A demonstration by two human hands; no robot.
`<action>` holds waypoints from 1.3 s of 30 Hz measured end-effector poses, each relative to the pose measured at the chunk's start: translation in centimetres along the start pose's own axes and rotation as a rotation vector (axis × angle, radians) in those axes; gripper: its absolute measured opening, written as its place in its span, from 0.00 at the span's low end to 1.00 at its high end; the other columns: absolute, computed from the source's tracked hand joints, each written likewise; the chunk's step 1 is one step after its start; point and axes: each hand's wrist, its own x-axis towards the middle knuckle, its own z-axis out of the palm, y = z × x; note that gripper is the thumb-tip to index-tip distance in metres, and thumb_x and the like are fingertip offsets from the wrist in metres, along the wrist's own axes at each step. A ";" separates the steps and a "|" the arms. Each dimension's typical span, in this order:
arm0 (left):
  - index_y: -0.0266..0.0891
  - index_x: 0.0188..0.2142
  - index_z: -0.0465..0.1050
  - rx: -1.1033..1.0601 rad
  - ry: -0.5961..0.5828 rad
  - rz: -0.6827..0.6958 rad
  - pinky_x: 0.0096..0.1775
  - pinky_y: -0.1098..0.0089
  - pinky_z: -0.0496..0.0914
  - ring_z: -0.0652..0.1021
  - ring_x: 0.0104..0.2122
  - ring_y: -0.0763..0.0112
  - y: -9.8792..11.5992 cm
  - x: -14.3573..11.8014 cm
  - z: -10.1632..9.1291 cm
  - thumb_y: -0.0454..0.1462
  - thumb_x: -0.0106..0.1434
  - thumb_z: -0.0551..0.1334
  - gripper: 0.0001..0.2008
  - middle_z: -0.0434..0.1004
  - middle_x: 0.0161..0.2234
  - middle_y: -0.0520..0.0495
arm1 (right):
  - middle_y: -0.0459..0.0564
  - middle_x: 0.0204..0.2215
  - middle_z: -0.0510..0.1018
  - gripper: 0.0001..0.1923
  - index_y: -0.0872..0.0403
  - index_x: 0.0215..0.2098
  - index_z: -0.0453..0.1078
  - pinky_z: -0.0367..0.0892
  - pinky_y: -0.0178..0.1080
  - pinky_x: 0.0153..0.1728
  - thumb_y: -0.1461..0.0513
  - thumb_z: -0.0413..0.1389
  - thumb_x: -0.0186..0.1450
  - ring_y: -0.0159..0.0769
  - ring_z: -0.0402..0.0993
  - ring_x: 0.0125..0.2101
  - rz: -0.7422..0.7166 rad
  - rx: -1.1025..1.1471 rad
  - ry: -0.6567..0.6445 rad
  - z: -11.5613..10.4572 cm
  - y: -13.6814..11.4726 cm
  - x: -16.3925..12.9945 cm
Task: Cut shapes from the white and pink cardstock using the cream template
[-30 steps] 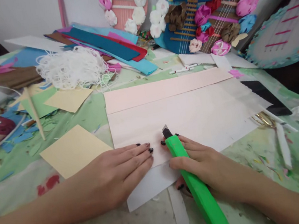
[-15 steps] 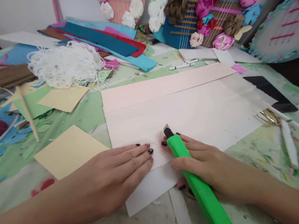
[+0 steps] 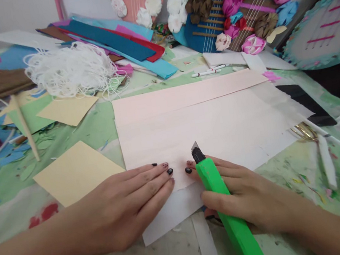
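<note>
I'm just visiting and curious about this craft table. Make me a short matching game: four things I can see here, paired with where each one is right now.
Things:
1. green utility knife
2. pale pink paper sheet
3. white string tangle
4. yellow paper square

Places:
A. far left, by the coloured strips
B. under the flat left hand
C. gripped in the right hand
D. left of the pink sheet

Pairs: 1-C, 2-B, 3-A, 4-D

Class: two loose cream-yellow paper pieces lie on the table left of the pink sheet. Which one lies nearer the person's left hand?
The larger cream-yellow square, just beyond the left hand. The other cream-yellow piece lies farther back, below the white string tangle.
</note>
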 end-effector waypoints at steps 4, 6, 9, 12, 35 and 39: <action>0.32 0.58 0.65 0.013 -0.008 -0.005 0.63 0.62 0.60 0.67 0.61 0.63 0.1 0.1 -0.1 0.29 0.70 0.46 0.21 0.73 0.56 0.40 | 0.55 0.36 0.80 0.04 0.56 0.38 0.69 0.66 0.46 0.58 0.67 0.53 0.66 0.41 0.74 0.51 -0.068 0.026 0.071 -0.2 -0.2 0.2; 0.31 0.58 0.65 0.013 -0.010 -0.006 0.63 0.61 0.60 0.67 0.61 0.62 0.2 0.1 0.0 0.29 0.69 0.47 0.21 0.73 0.56 0.39 | 0.55 0.35 0.80 0.05 0.56 0.39 0.69 0.66 0.47 0.58 0.68 0.51 0.67 0.41 0.74 0.51 -0.082 0.035 0.079 -0.2 -0.3 0.3; 0.31 0.59 0.65 0.013 -0.003 0.002 0.64 0.61 0.60 0.66 0.62 0.61 0.3 -0.1 0.1 0.29 0.69 0.47 0.21 0.72 0.57 0.38 | 0.55 0.36 0.81 0.06 0.56 0.39 0.69 0.65 0.48 0.59 0.67 0.51 0.67 0.42 0.74 0.51 -0.079 0.029 0.048 -0.2 -0.3 0.3; 0.31 0.60 0.64 -0.003 -0.001 0.007 0.63 0.61 0.61 0.65 0.62 0.61 0.2 -0.2 0.0 0.30 0.68 0.48 0.22 0.72 0.57 0.38 | 0.55 0.37 0.81 0.06 0.55 0.41 0.69 0.65 0.49 0.59 0.65 0.51 0.68 0.42 0.74 0.51 -0.066 0.027 0.019 -0.2 -0.3 0.2; 0.32 0.60 0.64 -0.073 -0.089 0.043 0.64 0.62 0.60 0.63 0.64 0.62 -1.0 -0.2 -0.3 0.30 0.70 0.47 0.21 0.69 0.59 0.39 | 0.56 0.41 0.81 0.06 0.55 0.39 0.70 0.64 0.47 0.60 0.64 0.52 0.68 0.44 0.72 0.54 -0.047 0.075 0.004 -0.2 0.1 0.1; 0.32 0.61 0.63 -0.086 -0.075 0.043 0.63 0.62 0.61 0.64 0.63 0.61 -1.0 -0.2 -0.3 0.30 0.69 0.49 0.22 0.70 0.59 0.40 | 0.55 0.41 0.81 0.05 0.54 0.39 0.70 0.65 0.47 0.59 0.63 0.52 0.67 0.43 0.71 0.55 -0.040 0.085 -0.001 -0.2 0.2 0.1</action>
